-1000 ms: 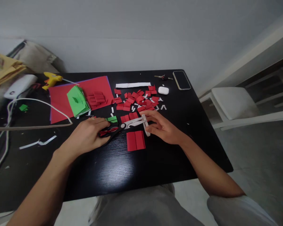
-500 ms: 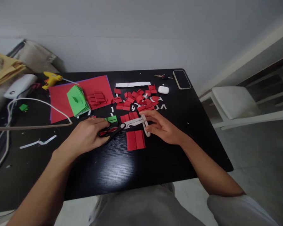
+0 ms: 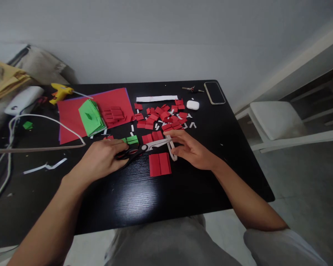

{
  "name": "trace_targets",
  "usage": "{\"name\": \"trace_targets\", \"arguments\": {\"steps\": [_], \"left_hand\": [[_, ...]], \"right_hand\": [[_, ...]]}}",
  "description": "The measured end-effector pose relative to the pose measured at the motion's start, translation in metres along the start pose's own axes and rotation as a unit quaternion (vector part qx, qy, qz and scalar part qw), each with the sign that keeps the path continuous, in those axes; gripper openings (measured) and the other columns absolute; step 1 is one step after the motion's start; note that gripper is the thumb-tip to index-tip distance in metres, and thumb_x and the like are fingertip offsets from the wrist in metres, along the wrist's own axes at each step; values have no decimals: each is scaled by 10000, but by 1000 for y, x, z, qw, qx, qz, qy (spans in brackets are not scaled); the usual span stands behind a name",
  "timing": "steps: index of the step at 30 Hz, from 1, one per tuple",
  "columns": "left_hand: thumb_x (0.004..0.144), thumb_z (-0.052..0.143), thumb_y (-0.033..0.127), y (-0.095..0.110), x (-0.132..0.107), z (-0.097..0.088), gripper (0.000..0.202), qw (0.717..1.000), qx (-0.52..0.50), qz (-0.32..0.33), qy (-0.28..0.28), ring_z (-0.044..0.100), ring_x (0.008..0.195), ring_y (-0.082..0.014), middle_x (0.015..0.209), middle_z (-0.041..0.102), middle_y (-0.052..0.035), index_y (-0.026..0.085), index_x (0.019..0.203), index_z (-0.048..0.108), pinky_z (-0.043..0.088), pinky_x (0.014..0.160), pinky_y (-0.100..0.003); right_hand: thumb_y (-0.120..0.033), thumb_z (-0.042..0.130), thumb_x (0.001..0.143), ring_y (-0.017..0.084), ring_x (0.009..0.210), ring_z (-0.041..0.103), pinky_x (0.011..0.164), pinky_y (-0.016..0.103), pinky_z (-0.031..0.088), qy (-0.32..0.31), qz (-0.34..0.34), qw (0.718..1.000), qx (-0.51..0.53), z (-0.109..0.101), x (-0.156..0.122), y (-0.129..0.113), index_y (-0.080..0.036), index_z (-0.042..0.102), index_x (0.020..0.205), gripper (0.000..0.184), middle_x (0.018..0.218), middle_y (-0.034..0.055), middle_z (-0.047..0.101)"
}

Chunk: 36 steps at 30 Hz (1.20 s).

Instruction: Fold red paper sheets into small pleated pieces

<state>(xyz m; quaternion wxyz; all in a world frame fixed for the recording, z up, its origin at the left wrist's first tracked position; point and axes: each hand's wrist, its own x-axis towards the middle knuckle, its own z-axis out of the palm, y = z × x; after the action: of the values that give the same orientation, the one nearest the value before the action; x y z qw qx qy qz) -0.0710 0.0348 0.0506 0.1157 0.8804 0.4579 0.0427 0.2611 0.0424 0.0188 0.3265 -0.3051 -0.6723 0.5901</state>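
Note:
My left hand [image 3: 104, 157] is closed around the black handles of a pair of scissors [image 3: 152, 145]. The metal blades point right, and their tips reach a thin whitish ring that looks like a roll of tape [image 3: 171, 149]. That roll is pinched in my right hand [image 3: 190, 149], tilted on its edge; the exact contact at the blade tips is partly hidden by the fingers. Just below the blades lies a folded red paper square [image 3: 160, 164]. Smaller red folded pieces [image 3: 152, 137] sit right behind the blades, and a green folded piece [image 3: 132, 139] is close to my left fingers.
Red paper pieces [image 3: 164, 115] and white scraps are heaped behind my hands. Red sheets [image 3: 66, 118] bear a green paper stack [image 3: 91, 117]. A yellow glue gun [image 3: 61, 92], white cable [image 3: 52, 117], keys [image 3: 193, 89], white case [image 3: 192, 105] and phone [image 3: 214, 92] lie around.
The scissors' handles and blades have drawn slightly closer together in my left hand. My right hand keeps its place with the roll of tape.

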Motion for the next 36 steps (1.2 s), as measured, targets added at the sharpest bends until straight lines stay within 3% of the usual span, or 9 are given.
{"name": "trace_targets", "arguments": {"steps": [9, 13, 17, 23, 26, 29, 31, 33, 36], "left_hand": [[962, 487, 429, -8, -3, -2, 283, 997, 11, -81, -3, 720, 898, -320, 959, 736, -120, 217, 945, 675, 522, 770, -390], [992, 455, 432, -20, -7, -1, 253, 985, 21, -170, 15, 706, 880, -334, 1017, 709, -137, 227, 995, 604, 511, 734, -407], [997, 434, 396, -34, -11, 7, 219, 973, 54, -222, 20, 703, 857, -337, 966, 692, -135, 230, 964, 572, 533, 763, -434], [964, 510, 435, -43, -8, 16, 251, 959, 38, -279, 40, 716, 894, -384, 957, 702, -173, 212, 917, 616, 546, 777, -481], [938, 566, 428, -42, -6, 16, 236, 954, 27, -294, 50, 716, 858, -390, 914, 714, -179, 202, 938, 633, 529, 737, -476], [908, 627, 456, -41, -6, 18, 255, 946, 27, -312, 87, 706, 769, -351, 803, 701, -122, 207, 964, 632, 501, 679, -423], [882, 667, 460, -41, -7, 19, 254, 942, 21, -313, 116, 690, 724, -317, 749, 679, -83, 218, 950, 632, 484, 664, -393], [879, 673, 433, -40, -8, 18, 221, 948, 18, -294, 122, 680, 730, -297, 768, 676, -76, 217, 905, 631, 480, 674, -381], [917, 613, 383, -30, -7, 13, 188, 955, 22, -275, 111, 679, 786, -297, 888, 691, -108, 203, 870, 636, 502, 720, -400]], "right_hand": [[-281, 683, 1006, 232, 1347, 572, 1024, 425, 615, -30, 6, 999, 35, -3, -5, -8, -353, 602, 1289, 303, 1412, 33, 561], [-303, 720, 973, 259, 1356, 586, 1103, 512, 566, -21, 34, 997, -64, -12, -11, -22, -346, 585, 1301, 357, 1463, 36, 564], [-252, 746, 931, 306, 1393, 564, 1191, 606, 463, -8, 78, 971, -227, -23, -25, -34, -365, 564, 1362, 481, 1448, 31, 610], [-115, 643, 918, 335, 1441, 507, 1225, 672, 382, -1, 109, 934, -340, -33, -54, -21, -357, 557, 1372, 521, 1527, 69, 540], [-138, 708, 887, 350, 1521, 410, 1245, 687, 334, 19, 129, 930, -345, -30, -58, -15, -359, 585, 1372, 547, 1620, 69, 438], [-267, 789, 887, 327, 1441, 491, 1231, 635, 371, 101, 89, 949, -285, -20, -51, -18, -351, 638, 1332, 478, 1533, 70, 514], [-329, 788, 905, 259, 1217, 626, 1122, 524, 506, 151, 64, 976, -146, -10, -41, -22, -330, 653, 1307, 424, 1318, 66, 623], [-368, 773, 921, 187, 918, 654, 905, 400, 593, 146, 98, 984, 39, 0, -31, -26, -307, 638, 1327, 432, 1038, 27, 647], [-428, 728, 951, 126, 647, 534, 675, 297, 543, 79, 148, 955, 246, 15, -18, -30, -284, 541, 1454, 555, 804, -35, 583]]}}
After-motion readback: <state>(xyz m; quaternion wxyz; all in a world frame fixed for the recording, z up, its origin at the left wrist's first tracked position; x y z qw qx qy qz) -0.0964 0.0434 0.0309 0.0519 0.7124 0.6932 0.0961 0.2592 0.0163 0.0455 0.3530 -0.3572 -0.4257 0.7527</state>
